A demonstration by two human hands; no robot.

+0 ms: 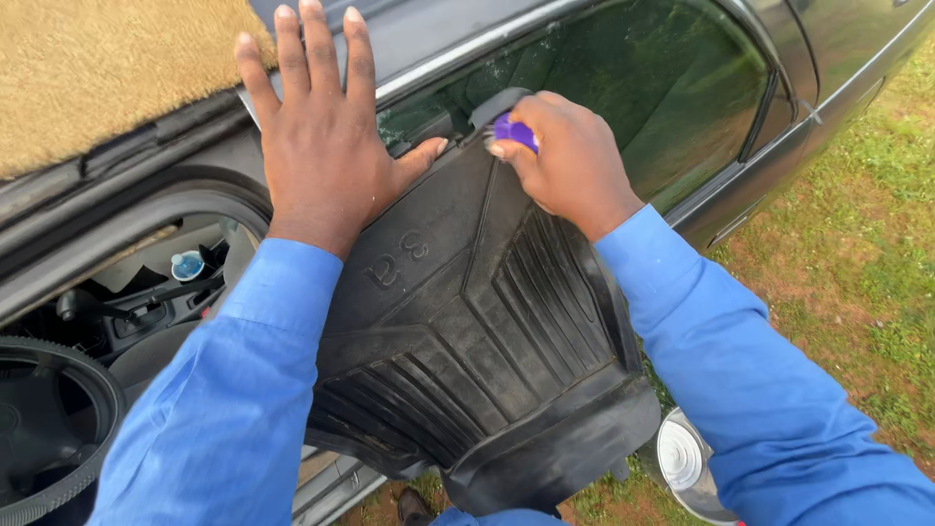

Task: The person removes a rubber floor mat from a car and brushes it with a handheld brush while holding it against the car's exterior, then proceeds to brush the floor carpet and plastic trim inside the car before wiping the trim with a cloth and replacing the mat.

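A black ribbed rubber car floor mat (477,331) leans against the side of a dark car, its top edge at the rear door window. My left hand (317,127) lies flat, fingers spread, on the car's body and the mat's upper left corner. My right hand (565,156) is closed around a small purple scrubber (514,131), pressed on the mat's top edge. Both arms wear blue sleeves.
A tan coir mat (97,68) lies on the car roof. The front door opening shows a steering wheel (49,429) and a blue-capped bottle (187,265). A metal bowl (687,463) sits on the grass at lower right. The rear window (672,88) is shut.
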